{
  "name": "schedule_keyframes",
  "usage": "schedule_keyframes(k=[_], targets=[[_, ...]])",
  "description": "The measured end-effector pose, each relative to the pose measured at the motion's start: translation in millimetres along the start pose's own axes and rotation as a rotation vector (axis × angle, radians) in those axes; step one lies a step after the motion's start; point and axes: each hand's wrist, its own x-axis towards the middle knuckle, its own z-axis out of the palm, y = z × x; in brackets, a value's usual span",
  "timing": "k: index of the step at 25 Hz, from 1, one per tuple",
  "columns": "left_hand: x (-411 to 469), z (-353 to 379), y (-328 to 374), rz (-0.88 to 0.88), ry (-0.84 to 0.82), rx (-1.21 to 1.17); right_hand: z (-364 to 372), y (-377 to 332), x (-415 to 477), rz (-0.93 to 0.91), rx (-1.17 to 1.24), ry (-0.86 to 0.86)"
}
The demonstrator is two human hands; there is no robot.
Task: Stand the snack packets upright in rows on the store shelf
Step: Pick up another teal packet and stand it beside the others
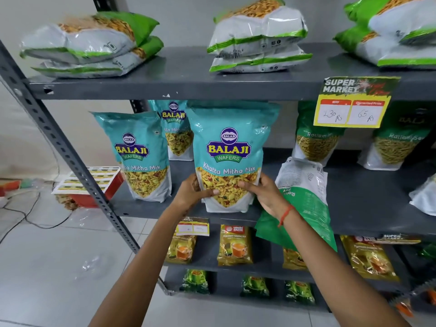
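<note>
A teal Khatta Mitha Mix packet (227, 147) stands upright at the front of the grey middle shelf (354, 208). My left hand (194, 191) grips its lower left side and my right hand (264, 192) its lower right side. Another teal packet (141, 156) stands upright to its left, and a third (175, 128) stands behind them. A green and white packet (304, 199) lies flat to the right of my right hand, hanging over the shelf's front edge. Two green Ratlami Sev packets (316, 140) (398, 142) stand upright at the back right.
Green and white packets (94, 43) (257, 36) (396, 31) lie stacked flat on the top shelf. A yellow price tag (351, 107) hangs from that shelf's front edge. Tea packets (233, 244) fill the lower shelves. The slotted upright post (70, 159) slants at left; cables and a red box (94, 185) lie on the floor.
</note>
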Motion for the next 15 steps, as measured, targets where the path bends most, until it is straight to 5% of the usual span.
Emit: schedule_keyframes(k=[12, 15], targets=[[41.1, -29.6, -36.5, -0.051, -0.019, -0.007, 18.4, 32.1, 47.9, 0.100, -0.117, 0.026], [19.9, -8.6, -30.7, 0.000, 0.167, 0.174, 19.9, 22.0, 35.4, 0.066, -0.227, 0.083]])
